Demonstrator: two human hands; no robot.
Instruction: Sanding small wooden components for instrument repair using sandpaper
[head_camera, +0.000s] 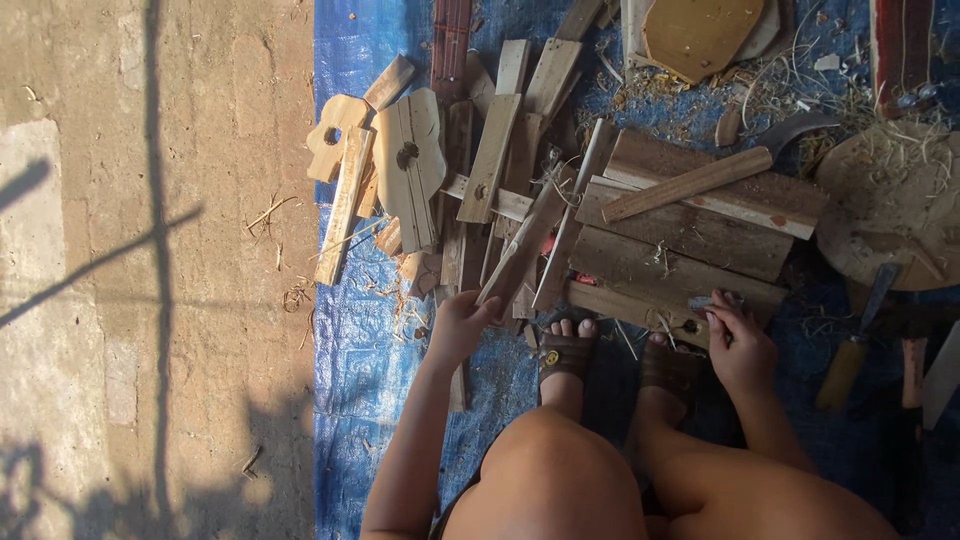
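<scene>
I sit over a blue tarp (360, 350) strewn with scrap wood. My left hand (462, 325) grips the near end of a long narrow wooden strip (525, 240) that slants up into the pile. My right hand (738, 338) rests on the near edge of a stack of flat planks (690, 240), fingers curled on a small grey piece (700, 303); what it is cannot be told. My sandalled feet (566, 352) sit between the hands.
Cut wooden shapes with holes (410, 160) lie at the pile's left. A round wooden block (890, 205) with shavings sits at right. A yellow-handled tool (850, 365) lies near it. Bare concrete (150, 270) is left of the tarp.
</scene>
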